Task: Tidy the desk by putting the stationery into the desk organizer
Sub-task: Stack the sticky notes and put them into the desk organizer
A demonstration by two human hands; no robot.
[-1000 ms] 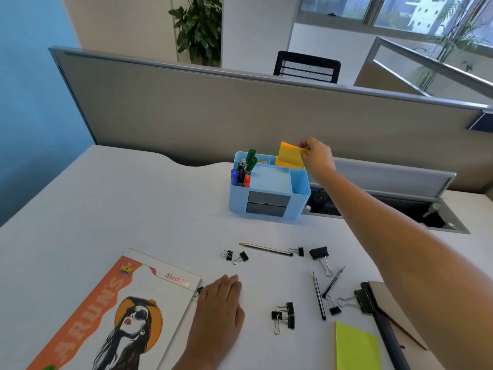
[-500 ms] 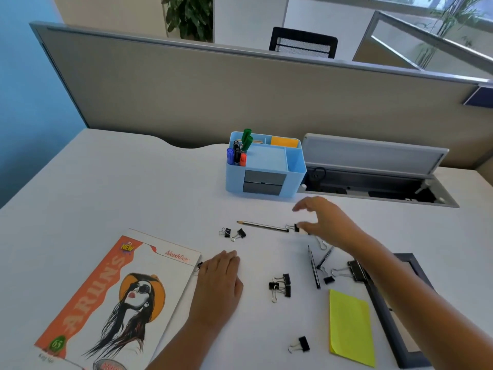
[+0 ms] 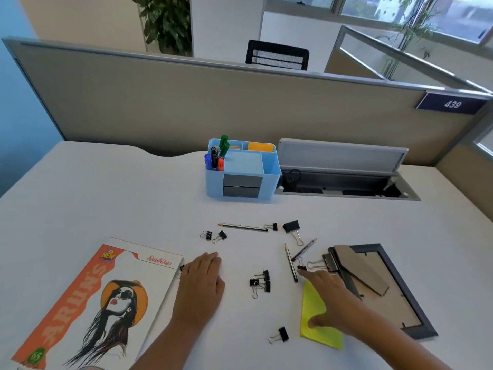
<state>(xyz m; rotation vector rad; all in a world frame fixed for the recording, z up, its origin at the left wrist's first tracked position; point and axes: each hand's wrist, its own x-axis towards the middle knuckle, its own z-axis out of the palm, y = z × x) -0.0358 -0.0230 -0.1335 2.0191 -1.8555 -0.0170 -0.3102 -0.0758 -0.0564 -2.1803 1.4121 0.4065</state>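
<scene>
The blue desk organizer [image 3: 241, 182] stands at the back of the white desk, with markers [image 3: 217, 156] in its left slot and an orange sticky pad [image 3: 260, 147] in a rear compartment. My right hand [image 3: 326, 297] lies spread over a yellow sticky pad [image 3: 313, 303] at front right, thumb on the pad; no grip shows. My left hand [image 3: 201, 283] rests flat on the desk beside the magazine, holding nothing. Pencils [image 3: 242, 227] [image 3: 290, 261] and several black binder clips [image 3: 261, 281] are scattered between the hands and the organizer.
A magazine [image 3: 88, 305] lies at front left. A dark picture frame [image 3: 378, 284], face down with its stand up, sits at right. An open cable tray [image 3: 344, 182] lies behind the organizer's right side. A beige partition bounds the desk's far edge.
My right hand let go of the orange pad in the organizer, drew back across the desk and came down on the yellow pad. My left hand stayed put.
</scene>
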